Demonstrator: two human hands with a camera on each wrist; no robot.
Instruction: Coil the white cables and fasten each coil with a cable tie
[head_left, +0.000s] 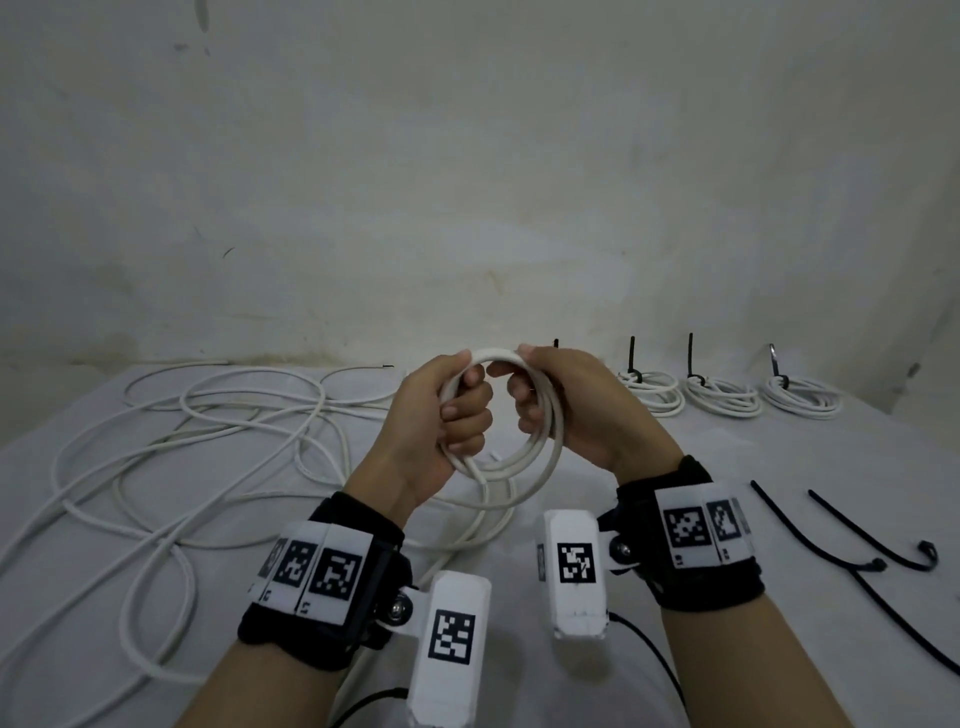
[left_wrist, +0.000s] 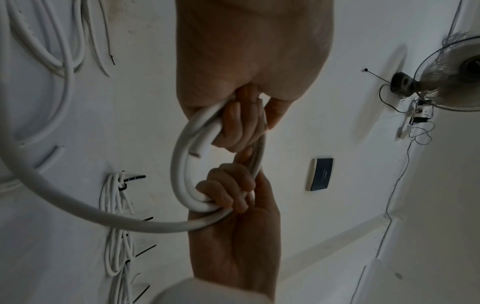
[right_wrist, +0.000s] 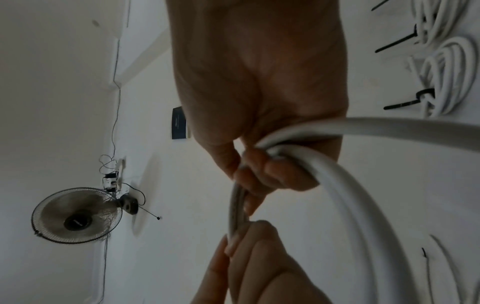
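Head view soft, evenly lit, edges bowed; both wrist views dim, grainy, slightly blurred.

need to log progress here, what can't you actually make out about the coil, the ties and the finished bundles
- Coil: loop count unclear; left hand and right hand cover both sides in every view.
- Fourth tied bundle: head view, only a tie tip shows behind the right hand.
- Loose cable ties: head view, one runs off the right edge.
- Loose cables: tangled, count unclear.

White-covered table (head_left: 675, 467) carries loose cables (head_left: 171, 431), tied coils (head_left: 722, 395), black ties (head_left: 852, 525).
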